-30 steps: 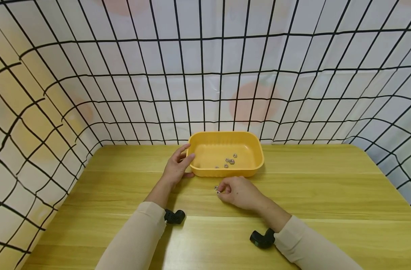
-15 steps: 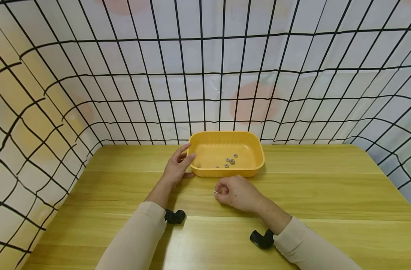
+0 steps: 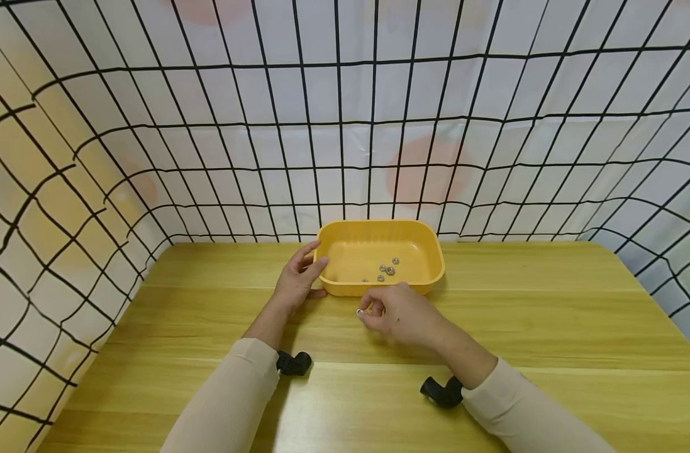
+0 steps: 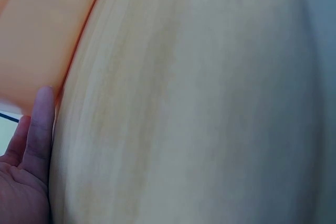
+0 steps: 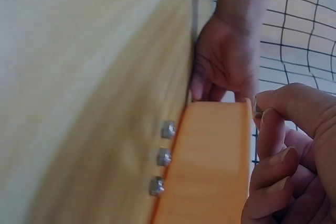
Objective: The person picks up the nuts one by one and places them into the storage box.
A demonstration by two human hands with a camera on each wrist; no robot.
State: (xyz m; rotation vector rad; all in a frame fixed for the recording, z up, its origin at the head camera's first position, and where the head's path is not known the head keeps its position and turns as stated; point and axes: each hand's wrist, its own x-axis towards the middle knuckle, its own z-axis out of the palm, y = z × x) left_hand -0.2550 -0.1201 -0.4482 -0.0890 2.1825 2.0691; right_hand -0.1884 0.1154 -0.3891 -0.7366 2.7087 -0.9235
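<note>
A yellow plastic tub [image 3: 378,290] stands at the back of the table, with several small metal nuts [image 3: 390,271] on its floor. My left hand [image 3: 294,283] holds the tub's left end, thumb over the rim and fingers along the outer wall. In front of the tub, my right hand [image 3: 404,314] pinches a nut [image 3: 359,313] between thumb and index finger, its other fingers curled. Three more nuts [image 5: 164,157] lie in a row on the table along the tub's wall in the right wrist view; the right hand hides them in the head view.
The wooden table [image 3: 209,390] runs up to a black wire grid [image 3: 373,145] at the back and sides, with a pale patterned sheet behind it. Small black wrist cameras [image 3: 294,363] sit on both forearms.
My right hand has picked up a nut from the table, moved slightly left, then risen toward the tub's front wall. The left hand and tub stay in place.
</note>
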